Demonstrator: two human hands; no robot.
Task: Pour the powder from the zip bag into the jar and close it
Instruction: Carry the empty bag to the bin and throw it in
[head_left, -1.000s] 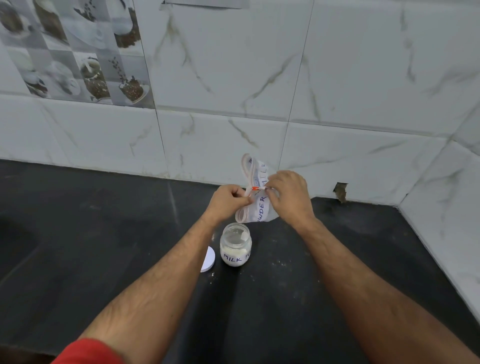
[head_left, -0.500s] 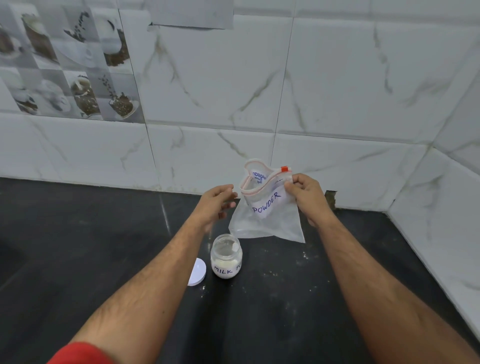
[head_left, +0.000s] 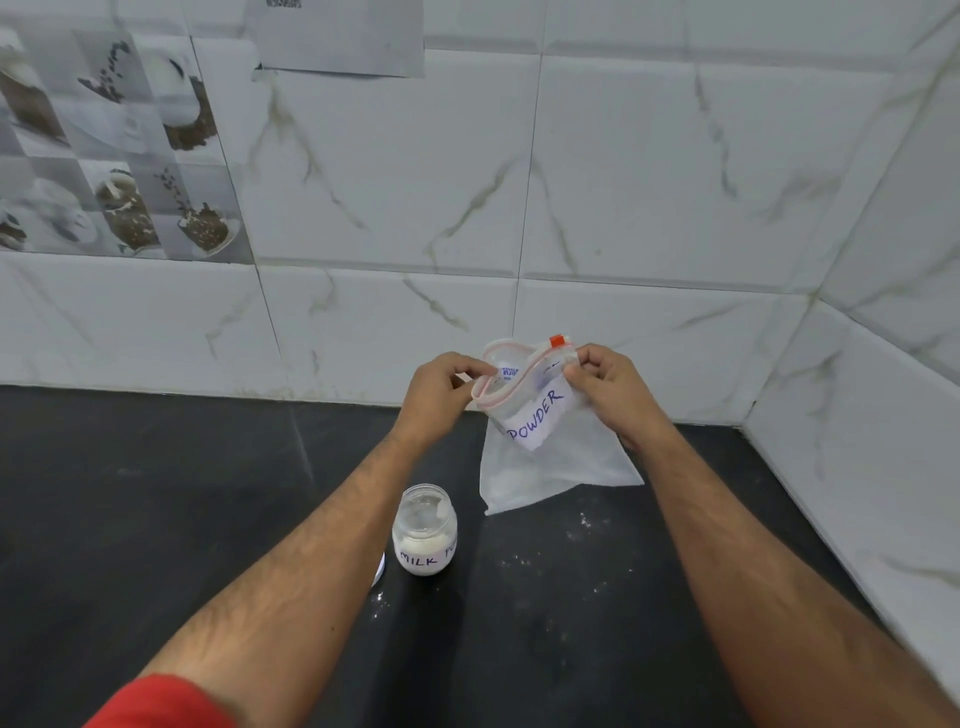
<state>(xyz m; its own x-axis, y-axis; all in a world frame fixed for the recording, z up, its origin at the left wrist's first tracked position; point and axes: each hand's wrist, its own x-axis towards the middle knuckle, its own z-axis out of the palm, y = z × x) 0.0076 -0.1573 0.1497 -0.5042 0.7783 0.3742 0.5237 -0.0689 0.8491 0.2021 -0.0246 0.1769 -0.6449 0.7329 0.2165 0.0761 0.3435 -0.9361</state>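
A clear zip bag (head_left: 556, 457) with a red slider and a label reading POWDER hangs upright above the dark counter, its mouth gaping open. My left hand (head_left: 441, 397) pinches the left end of its rim; my right hand (head_left: 610, 392) pinches the right end near the slider. The bag looks nearly empty. Below and to the left stands a small glass jar (head_left: 425, 530) labelled MILK, lidless, partly filled with white powder. Its white lid (head_left: 380, 569) lies flat on the counter beside it, mostly hidden by my left forearm.
The black counter (head_left: 156, 519) carries specks of spilled white powder (head_left: 582, 525) around the jar and bag. White marble-look tiled walls close in behind and on the right, forming a corner (head_left: 810, 306). A paper sheet (head_left: 337, 36) is stuck high on the back wall.
The bag went from edge-on between both hands to upright and spread open. My left hand let go briefly, then took the left end of the rim again. The camera tilted up.
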